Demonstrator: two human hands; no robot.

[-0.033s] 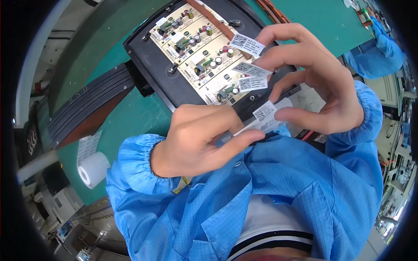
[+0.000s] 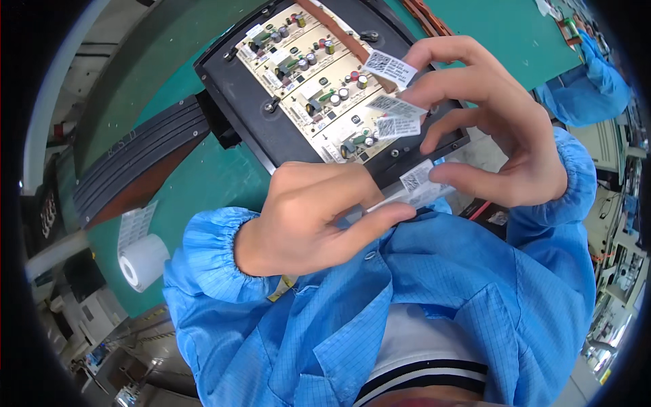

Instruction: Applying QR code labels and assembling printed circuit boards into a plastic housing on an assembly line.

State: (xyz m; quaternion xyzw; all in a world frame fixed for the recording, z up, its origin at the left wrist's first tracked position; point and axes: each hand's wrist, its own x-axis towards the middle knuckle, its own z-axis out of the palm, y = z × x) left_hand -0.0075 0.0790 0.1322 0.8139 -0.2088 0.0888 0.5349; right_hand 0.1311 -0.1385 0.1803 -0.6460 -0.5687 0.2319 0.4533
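My left hand (image 2: 312,217) is closed, thumb and index finger pinching a translucent strip of label backing (image 2: 427,195). A white label (image 2: 416,176) with a printed square code lies at the strip, under the tip of my right thumb. My right hand (image 2: 495,122) has its fingers curved and spaced apart, with further white labels clinging to the fingertips: an upper label (image 2: 390,68), a middle label (image 2: 397,106) and a lower label (image 2: 399,127). Behind them is a cream panel of circuit boards (image 2: 308,88) carrying capacitors, seated in a black tray (image 2: 251,132).
A roll of white labels (image 2: 144,261) rests on the green table (image 2: 183,190) at left. A black curved rail (image 2: 142,152) runs up to the tray. A brown bar (image 2: 342,37) crosses the boards. Blue cloth (image 2: 597,85) lies at the far right.
The labels on my right fingers and the label at the strip sit very slightly further right. My grips look the same.
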